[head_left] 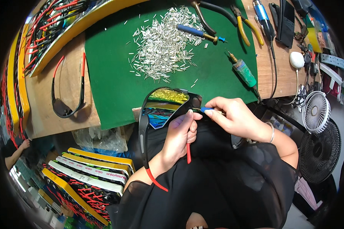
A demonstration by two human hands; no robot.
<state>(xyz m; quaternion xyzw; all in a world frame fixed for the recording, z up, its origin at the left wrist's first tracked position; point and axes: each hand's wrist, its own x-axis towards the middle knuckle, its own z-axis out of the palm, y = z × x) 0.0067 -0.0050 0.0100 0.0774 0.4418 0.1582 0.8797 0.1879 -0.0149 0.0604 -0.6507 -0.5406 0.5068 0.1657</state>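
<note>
My left hand (pixel 180 133) is closed on a pair of wraparound sunglasses (pixel 144 139) at the near edge of the bench. They have a black frame, a mirrored lens and red-tipped temples, one hanging past my left forearm. The fingers of my right hand (pixel 233 117) pinch a small blue-handled screwdriver (pixel 206 109). Its thin shaft points at the frame beside my left thumb; its tip is too small to make out. Beyond my hands, a heap of small silver metal pins (pixel 164 47) covers part of the green mat (pixel 111 87).
Another pair of sunglasses (pixel 68 110) lies at left, near yellow-edged boxes (pixel 68 34) of eyewear. A blue-handled tool (pixel 191 30) rests on the pins. Pliers (pixel 240 28), a green corded tool (pixel 244 72) and a blue corded tool (pixel 262 13) lie right. Fans (pixel 316 110) stand far right.
</note>
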